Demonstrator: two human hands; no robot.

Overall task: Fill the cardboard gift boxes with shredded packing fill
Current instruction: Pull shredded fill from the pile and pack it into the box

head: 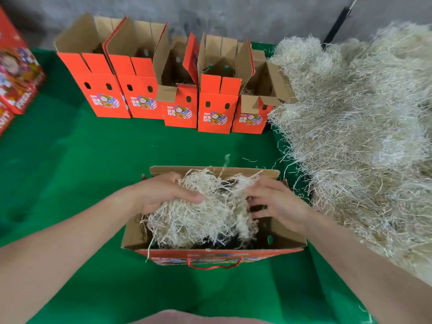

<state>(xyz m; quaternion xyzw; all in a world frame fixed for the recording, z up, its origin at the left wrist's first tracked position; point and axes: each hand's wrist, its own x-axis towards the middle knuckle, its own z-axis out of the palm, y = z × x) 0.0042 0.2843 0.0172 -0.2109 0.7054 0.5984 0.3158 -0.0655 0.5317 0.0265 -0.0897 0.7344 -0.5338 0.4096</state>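
Fingers of the left hand (163, 195) and right hand (279, 204) curl round a clump of shredded fill (205, 218) in the nearest open gift box (133, 237) on the green table (70, 171). Beyond, five open boxes (178, 113) stand in a row, with a fill pile (362, 136) touching the rightmost.

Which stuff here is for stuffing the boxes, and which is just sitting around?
For the job: near box, fill wad gripped by left hand and right hand, fill pile, five open boxes.
Just lying about: closed boxes, black pole.
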